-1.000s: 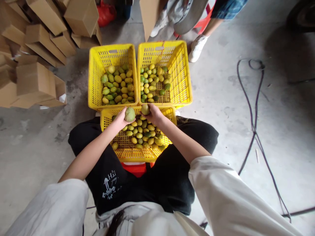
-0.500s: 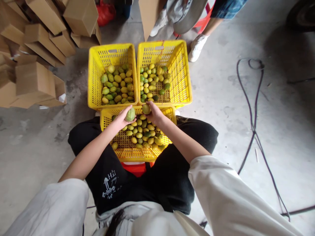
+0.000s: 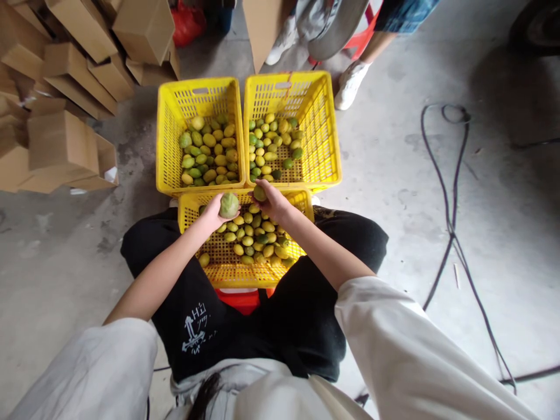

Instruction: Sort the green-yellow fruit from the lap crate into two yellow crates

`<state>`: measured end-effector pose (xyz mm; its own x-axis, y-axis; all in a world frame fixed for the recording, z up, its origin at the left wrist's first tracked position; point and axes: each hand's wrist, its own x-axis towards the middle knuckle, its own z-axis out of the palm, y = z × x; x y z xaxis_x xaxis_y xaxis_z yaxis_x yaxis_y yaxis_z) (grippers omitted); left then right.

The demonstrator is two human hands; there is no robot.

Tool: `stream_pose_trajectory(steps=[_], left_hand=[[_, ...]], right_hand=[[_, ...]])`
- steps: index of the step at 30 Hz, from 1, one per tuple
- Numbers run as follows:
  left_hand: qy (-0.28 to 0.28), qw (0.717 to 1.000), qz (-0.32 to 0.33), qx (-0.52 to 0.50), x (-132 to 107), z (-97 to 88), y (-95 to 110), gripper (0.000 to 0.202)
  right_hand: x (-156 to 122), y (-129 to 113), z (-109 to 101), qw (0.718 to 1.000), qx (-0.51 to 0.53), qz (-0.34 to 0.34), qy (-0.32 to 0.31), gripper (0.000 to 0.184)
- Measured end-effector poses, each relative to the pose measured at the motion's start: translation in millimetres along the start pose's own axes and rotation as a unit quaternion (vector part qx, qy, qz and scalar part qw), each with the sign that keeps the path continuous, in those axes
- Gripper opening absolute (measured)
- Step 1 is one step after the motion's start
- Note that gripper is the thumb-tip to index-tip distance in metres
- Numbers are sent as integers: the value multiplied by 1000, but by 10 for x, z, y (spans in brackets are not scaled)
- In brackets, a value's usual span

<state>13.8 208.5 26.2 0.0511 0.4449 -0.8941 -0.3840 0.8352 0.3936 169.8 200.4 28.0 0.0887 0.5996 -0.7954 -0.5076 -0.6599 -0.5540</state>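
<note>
My left hand is closed around a pale green lemon, held above the near yellow crate. Beside it, my right hand grips a darker green-yellow lemon close to that crate's far rim. Green and yellow lemons lie in the near crate between my knees. Two more yellow crates stand just beyond: the far left crate and the far right crate, both with similar fruit at the bottom.
Open cardboard boxes are piled at the far left, near a red bag. Another person's white shoe is beyond the far right crate. A black cable lies looped on the concrete floor at the right.
The lemon in my left hand has turned and shifted slightly left. My right hand has barely moved, its lemon tilted a little. The crates stay as they were.
</note>
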Motion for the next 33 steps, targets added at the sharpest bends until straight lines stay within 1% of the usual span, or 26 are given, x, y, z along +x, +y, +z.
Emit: stream_pose_trajectory(steps=[2, 4, 8, 10, 13, 16, 18, 19, 21, 22, 24, 26, 29, 31, 33], left_hand=[[-8, 1000, -9, -3, -16, 1, 4, 31], [-6, 1000, -3, -3, -33, 7, 8, 33], [-16, 999, 22, 20, -50, 10, -1, 17], [-23, 999, 26, 30, -45, 3, -15, 16], [-6, 998, 40, 38, -38, -4, -30, 15], [37, 997, 55, 39, -43, 1, -20, 18], [59, 996, 49, 35, -42, 3, -7, 18], [64, 997, 42, 29, -35, 0, -3, 18], [58, 998, 22, 16, -9, -14, -1, 18], [51, 999, 11, 14, 8, -23, -3, 20], [38, 999, -6, 14, 42, -43, -11, 26], [32, 999, -13, 17, 62, -56, -20, 27], [25, 999, -6, 38, 53, -54, -28, 19], [19, 998, 11, 59, 35, -46, -29, 15], [26, 997, 25, 68, 22, -38, -25, 15]], right_hand=[[13, -11, 8, 1000, 17, 4, 9, 14], [13, -26, 22, 998, 46, 14, 29, 13], [-32, -67, 51, 993, 94, 56, 41, 17], [-63, -77, 58, 993, 98, 61, 30, 16], [-83, -52, 57, 996, 78, 29, 7, 13], [-65, -12, 49, 997, 72, -26, -9, 16], [-44, -4, 41, 996, 87, -31, 7, 16], [-32, -8, 36, 995, 95, -17, 19, 15], [-7, -24, 23, 994, 103, 25, 37, 13], [6, -31, 15, 993, 102, 40, 40, 15], [30, -37, -2, 994, 85, 50, 44, 20], [42, -29, -10, 996, 62, 46, 46, 19], [27, -3, -1, 998, 43, 32, 40, 15], [6, 17, 8, 999, 35, 6, 24, 14], [-4, 34, 14, 999, 28, -24, -4, 17]])
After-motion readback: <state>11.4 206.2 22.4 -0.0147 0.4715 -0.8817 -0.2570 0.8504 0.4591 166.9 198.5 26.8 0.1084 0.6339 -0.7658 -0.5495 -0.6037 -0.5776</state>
